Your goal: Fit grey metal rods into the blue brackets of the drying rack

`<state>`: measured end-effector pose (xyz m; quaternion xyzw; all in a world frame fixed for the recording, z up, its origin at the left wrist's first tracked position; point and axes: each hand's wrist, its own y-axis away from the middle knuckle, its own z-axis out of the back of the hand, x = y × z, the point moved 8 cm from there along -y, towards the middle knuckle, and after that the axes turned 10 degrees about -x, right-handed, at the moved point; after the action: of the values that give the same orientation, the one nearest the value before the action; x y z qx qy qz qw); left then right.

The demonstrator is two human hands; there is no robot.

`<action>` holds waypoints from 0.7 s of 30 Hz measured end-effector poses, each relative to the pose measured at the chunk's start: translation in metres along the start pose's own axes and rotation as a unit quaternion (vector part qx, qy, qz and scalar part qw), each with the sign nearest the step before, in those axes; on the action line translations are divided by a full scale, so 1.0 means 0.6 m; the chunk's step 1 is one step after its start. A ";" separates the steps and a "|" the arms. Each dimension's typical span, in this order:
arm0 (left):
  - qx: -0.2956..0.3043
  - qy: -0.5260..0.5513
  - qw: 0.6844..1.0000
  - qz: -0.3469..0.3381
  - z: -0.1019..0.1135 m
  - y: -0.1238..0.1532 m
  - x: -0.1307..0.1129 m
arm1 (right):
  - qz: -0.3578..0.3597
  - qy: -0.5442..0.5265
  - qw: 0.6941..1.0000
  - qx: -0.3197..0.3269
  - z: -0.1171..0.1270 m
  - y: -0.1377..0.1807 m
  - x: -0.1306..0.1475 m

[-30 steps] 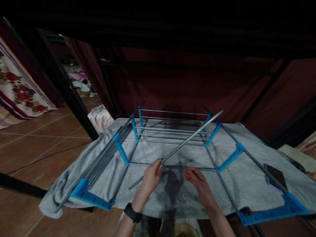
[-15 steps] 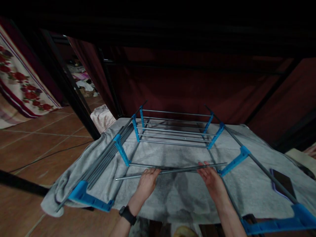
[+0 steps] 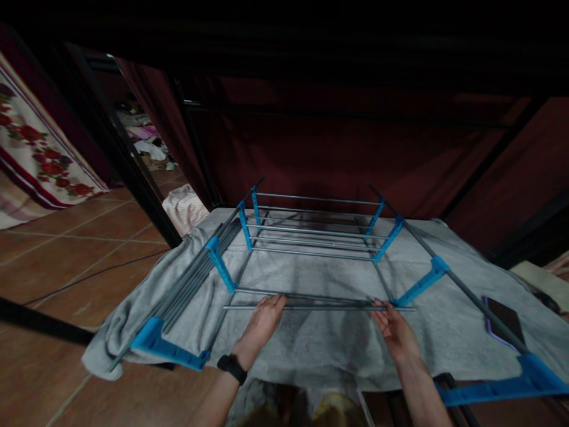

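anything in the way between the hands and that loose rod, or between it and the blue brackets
Nothing visible. The left hand and right hand grip the loose rod, which spans from the left blue bracket to the right blue bracket, only gray cloth beneath.

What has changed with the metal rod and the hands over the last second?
The metal rod swung from a diagonal, far end raised rightward, to level across the near side of the rack. The right hand took hold and slid rightward; the left hand kept its grip. The rack, grey cloth and phone stayed put.
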<state>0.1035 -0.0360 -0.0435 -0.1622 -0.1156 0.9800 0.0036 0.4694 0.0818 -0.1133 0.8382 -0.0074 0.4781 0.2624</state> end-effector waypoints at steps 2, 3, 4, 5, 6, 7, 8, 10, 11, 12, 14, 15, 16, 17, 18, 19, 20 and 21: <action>-0.004 0.004 1.000 -0.014 -0.001 0.008 -0.004 | 0.003 -0.001 1.000 -0.009 0.015 0.000 -0.001; -0.006 0.008 1.000 -0.021 -0.002 0.011 -0.005 | 0.001 0.001 1.000 -0.010 0.022 0.000 -0.004; -0.006 0.011 1.000 -0.028 -0.003 0.015 -0.007 | -0.002 0.005 1.000 -0.010 0.027 0.000 -0.008; -0.006 0.014 0.999 -0.034 -0.004 0.019 -0.007 | -0.006 0.011 1.000 -0.009 0.033 0.000 -0.013; -0.005 0.016 0.999 -0.037 -0.006 0.022 -0.007 | -0.011 0.018 1.000 -0.010 0.039 0.000 -0.018; -0.003 0.015 0.999 -0.040 -0.009 0.025 -0.006 | -0.015 0.026 0.999 -0.012 0.044 -0.001 -0.024; 0.000 0.011 0.999 -0.042 -0.012 0.028 -0.005 | -0.018 0.035 0.999 -0.013 0.049 -0.002 -0.030; 0.011 -0.004 0.999 -0.046 -0.020 0.033 -0.002 | -0.019 0.050 0.998 -0.016 0.057 -0.006 -0.039; 0.016 -0.008 0.999 -0.046 -0.025 0.034 0.000 | -0.021 0.055 0.998 -0.016 0.060 -0.008 -0.044; 0.018 -0.009 0.999 -0.046 -0.028 0.035 0.001 | -0.022 0.057 0.998 -0.017 0.063 -0.011 -0.048; 0.014 0.004 0.999 -0.036 -0.033 0.036 0.005 | -0.026 0.058 0.998 -0.024 0.070 -0.016 -0.055; 0.010 0.013 0.999 -0.029 -0.035 0.036 0.007 | -0.028 0.058 0.998 -0.025 0.073 -0.018 -0.059; 0.006 0.019 1.000 -0.022 -0.037 0.035 0.008 | -0.028 0.058 0.998 -0.024 0.075 -0.019 -0.062; 0.004 0.020 1.000 -0.018 -0.039 0.036 0.009 | -0.026 0.057 0.998 -0.021 0.076 -0.020 -0.065; 0.006 0.014 1.000 -0.017 -0.042 0.037 0.010 | -0.022 0.056 0.998 -0.015 0.076 -0.019 -0.067; 0.008 0.003 1.000 -0.017 -0.045 0.038 0.009 | -0.017 0.053 0.998 -0.008 0.075 -0.018 -0.068; 0.011 -0.011 1.000 -0.019 -0.048 0.040 0.009 | -0.012 0.049 0.999 0.000 0.073 -0.016 -0.070; 0.014 -0.024 0.999 -0.023 -0.051 0.042 0.009 | -0.009 0.045 0.999 0.006 0.071 -0.014 -0.071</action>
<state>0.1091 -0.0533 -0.0790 -0.1362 -0.1057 0.9847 0.0253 0.4827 0.0598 -0.1684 0.8175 0.0143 0.5128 0.2620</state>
